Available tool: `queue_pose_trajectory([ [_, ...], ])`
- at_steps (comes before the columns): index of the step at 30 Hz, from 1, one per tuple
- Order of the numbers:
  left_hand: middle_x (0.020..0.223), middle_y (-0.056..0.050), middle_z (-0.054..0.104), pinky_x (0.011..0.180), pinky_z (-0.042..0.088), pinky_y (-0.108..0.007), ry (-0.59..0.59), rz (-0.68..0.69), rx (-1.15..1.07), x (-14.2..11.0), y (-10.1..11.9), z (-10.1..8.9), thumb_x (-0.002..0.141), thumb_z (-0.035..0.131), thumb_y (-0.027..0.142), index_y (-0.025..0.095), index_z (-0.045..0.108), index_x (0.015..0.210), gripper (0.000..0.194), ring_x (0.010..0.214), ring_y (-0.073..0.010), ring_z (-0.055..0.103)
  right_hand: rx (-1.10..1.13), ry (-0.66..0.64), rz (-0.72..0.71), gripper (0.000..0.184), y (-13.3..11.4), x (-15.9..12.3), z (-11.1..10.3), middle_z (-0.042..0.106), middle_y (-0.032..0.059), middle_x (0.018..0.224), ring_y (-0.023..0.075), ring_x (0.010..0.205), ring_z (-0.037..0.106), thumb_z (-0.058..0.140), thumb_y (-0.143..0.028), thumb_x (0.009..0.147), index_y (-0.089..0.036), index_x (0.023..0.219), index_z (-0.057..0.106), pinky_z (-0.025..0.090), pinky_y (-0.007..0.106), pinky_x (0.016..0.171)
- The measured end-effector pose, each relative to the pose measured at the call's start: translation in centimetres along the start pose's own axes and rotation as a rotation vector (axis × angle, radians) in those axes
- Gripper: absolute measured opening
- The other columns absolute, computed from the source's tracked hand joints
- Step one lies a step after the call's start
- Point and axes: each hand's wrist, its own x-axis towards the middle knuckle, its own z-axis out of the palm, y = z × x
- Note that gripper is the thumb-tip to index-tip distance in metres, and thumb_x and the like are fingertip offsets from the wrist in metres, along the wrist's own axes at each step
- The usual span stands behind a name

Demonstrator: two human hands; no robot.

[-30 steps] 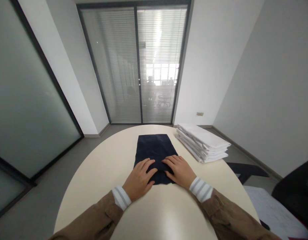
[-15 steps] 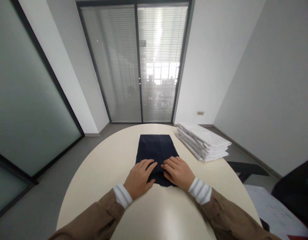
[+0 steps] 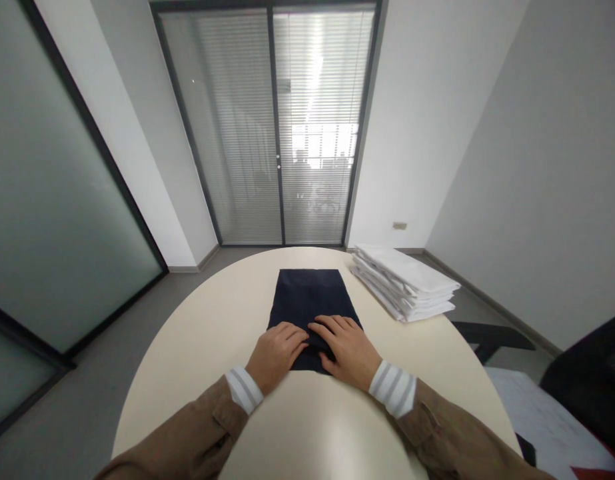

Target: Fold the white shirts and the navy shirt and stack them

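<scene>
A dark navy folded cloth (image 3: 311,293) lies on the round table in front of me, its far edge straight and flat. My left hand (image 3: 277,353) rests on its near left part, fingers curled over a fold there. On the near right part is my right hand (image 3: 348,350), its fingers over the same fold and its thumb lower down on the near side. Between the hands the fold stands slightly raised, with a dark gap beneath it. A flat strip of the cloth shows nearer to me. Part of the fold is hidden under my fingers.
A stack of folded white cloths or sheets (image 3: 407,283) sits at the right back of the cream round table (image 3: 202,320). Beyond the table's right edge are a black chair armrest (image 3: 492,335) and a pale sheet (image 3: 547,413). A glass partition with blinds (image 3: 247,133) stands behind.
My right hand has shifted left and slightly down, closer to my left hand. My left hand's fingers and thumb have drawn together on the fold. The near cloth edge has straightened.
</scene>
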Motion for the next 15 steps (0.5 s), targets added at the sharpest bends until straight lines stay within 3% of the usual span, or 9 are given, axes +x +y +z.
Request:
queue_pose_trajectory([
  [6, 0.102, -0.007, 0.069, 0.084, 0.055, -0.036, 0.084, 0.147, -0.015, 0.2, 0.01, -0.22, 0.099, 0.051, 0.023, 0.017, 0.065, 0.106, 0.016, 0.096, -0.0203, 0.064, -0.004, 0.026, 0.072, 0.068, -0.4, 0.06, -0.02, 0.051, 0.0095, 0.143, 0.0301, 0.127, 0.044, 0.064, -0.023, 0.076, -0.024, 0.142, 0.046, 0.033, 0.046, 0.107],
  [10, 0.101, -0.006, 0.068, 0.081, 0.054, -0.036, -0.033, 0.248, 0.045, 0.16, 0.17, -0.43, 0.097, 0.055, 0.023, 0.017, 0.065, 0.099, 0.012, 0.096, -0.0211, 0.063, -0.035, -0.029, 0.043, 0.058, -0.52, 0.01, -0.17, 0.055, 0.0096, 0.137, 0.0308, 0.121, 0.047, 0.067, -0.024, 0.076, -0.022, 0.132, 0.054, 0.04, 0.045, 0.099],
  [15, 0.104, -0.005, 0.065, 0.075, 0.05, -0.033, -0.183, 0.254, 0.127, 0.0, 0.21, -0.57, 0.091, 0.057, 0.015, 0.018, 0.063, 0.093, 0.007, 0.094, -0.0203, 0.058, -0.067, -0.121, -0.044, 0.041, -0.59, 0.14, -0.69, 0.061, 0.0076, 0.119, 0.0269, 0.106, 0.053, 0.065, -0.021, 0.078, -0.022, 0.118, 0.059, 0.044, 0.039, 0.085],
])
